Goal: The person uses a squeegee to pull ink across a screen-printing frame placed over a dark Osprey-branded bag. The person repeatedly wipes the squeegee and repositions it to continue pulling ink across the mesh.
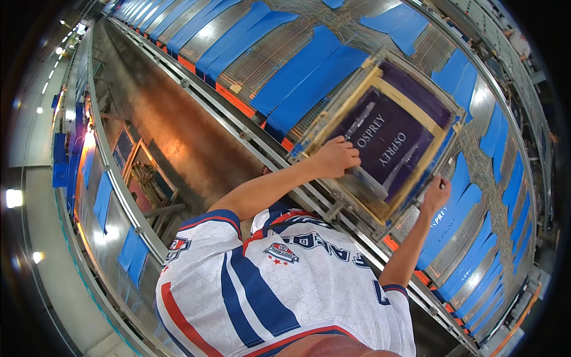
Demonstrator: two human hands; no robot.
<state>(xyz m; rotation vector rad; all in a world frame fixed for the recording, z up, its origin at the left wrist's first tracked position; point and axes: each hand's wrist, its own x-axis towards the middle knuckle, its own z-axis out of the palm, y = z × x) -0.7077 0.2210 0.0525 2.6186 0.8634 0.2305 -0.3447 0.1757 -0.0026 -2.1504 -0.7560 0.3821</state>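
Note:
A screen printing frame (441, 114) with a dark purple mesh and yellowish tape borders lies tilted on the long printing table. My left hand (336, 157) is closed over the frame's near left part. A grey squeegee (370, 183) extends from under its fingers along the near end of the mesh; my hand hides the rest. At the frame's right edge, my right hand (437, 194) has its fingers curled against the rim. Just right of it, a blue fabric piece (455, 205) bears pale printed lettering.
Flat blue fabric pieces (309, 74) lie in rows along the table, on a surface streaked with dried residue. A metal rail (208, 102) runs along its near edge. Across the aisle floor (178, 128), a second table (110, 205) carries more blue pieces, with wooden frames (148, 172) stored below.

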